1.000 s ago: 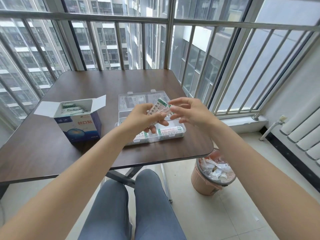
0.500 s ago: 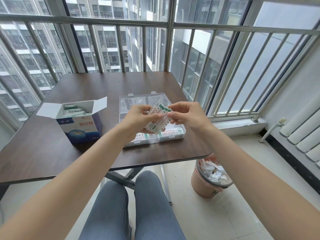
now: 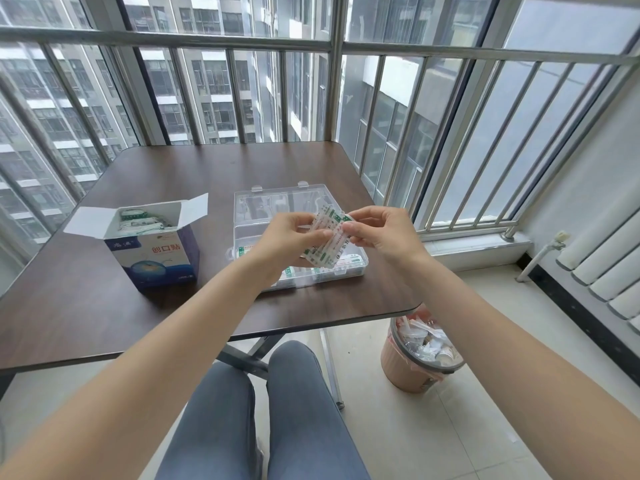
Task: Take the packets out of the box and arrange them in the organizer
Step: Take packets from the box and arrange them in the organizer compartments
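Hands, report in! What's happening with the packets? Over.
Left hand and right hand both pinch a bunch of packets above the clear organizer. More packets wait in box. Nothing blocking.

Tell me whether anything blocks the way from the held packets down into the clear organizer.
Nothing visible: both hands hold the white-green packets just above the open clear plastic organizer, its lid folded back.
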Available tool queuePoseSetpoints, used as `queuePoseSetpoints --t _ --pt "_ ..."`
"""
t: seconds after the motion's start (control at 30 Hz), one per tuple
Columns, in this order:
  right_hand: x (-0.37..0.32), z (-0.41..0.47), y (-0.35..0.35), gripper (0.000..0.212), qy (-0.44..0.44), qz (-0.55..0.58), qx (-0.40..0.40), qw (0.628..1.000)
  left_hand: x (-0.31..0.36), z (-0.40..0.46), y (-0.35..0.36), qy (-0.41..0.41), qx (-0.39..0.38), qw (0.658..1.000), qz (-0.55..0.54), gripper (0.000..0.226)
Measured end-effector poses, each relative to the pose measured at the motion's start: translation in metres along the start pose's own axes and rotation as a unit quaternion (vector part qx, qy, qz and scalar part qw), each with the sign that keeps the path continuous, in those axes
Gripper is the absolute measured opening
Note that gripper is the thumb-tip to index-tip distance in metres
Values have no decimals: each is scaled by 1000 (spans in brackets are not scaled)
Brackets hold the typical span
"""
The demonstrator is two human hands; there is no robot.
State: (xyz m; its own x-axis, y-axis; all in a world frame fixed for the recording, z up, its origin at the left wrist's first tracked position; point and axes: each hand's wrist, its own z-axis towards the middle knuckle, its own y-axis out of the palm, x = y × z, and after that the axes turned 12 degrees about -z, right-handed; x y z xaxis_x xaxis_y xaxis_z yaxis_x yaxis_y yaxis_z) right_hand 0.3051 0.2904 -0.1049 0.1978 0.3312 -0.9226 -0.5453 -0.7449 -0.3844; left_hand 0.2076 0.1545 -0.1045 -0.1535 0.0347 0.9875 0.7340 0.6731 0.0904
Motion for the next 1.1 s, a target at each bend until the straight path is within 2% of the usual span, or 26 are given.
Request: queuePoseSetpoints --t 0.13,0.33,0.47,0.63,0.73,0.87,0.97,1.1 --pt "1 0 -2 6 2 -4 1 1000 0 0 4 1 -4 1000 -2 17" --pt "1 1 -1 12 5 -8 6 1000 1 -1 3 1 -14 1000 22 29" --pt "0 2 -6 19 -10 -54 -19 998 1 2 -1 7 -10 999 49 26" --pt "1 6 -9 6 -20 -126 -43 991 1 7 -5 19 -2 999 28 17" --pt "8 9 -7 5 -16 -180 -37 983 -4 10 -7 38 24 995 92 10" --pt "18 10 -2 6 -15 -240 -25 970 -11 12 -12 66 30 971 227 6" --pt "21 11 2 6 -28 -304 -9 952 -15 14 -13 104 43 939 325 22" --pt "19 9 4 5 -40 -392 -17 919 -18 16 -12 103 40 921 375 28"
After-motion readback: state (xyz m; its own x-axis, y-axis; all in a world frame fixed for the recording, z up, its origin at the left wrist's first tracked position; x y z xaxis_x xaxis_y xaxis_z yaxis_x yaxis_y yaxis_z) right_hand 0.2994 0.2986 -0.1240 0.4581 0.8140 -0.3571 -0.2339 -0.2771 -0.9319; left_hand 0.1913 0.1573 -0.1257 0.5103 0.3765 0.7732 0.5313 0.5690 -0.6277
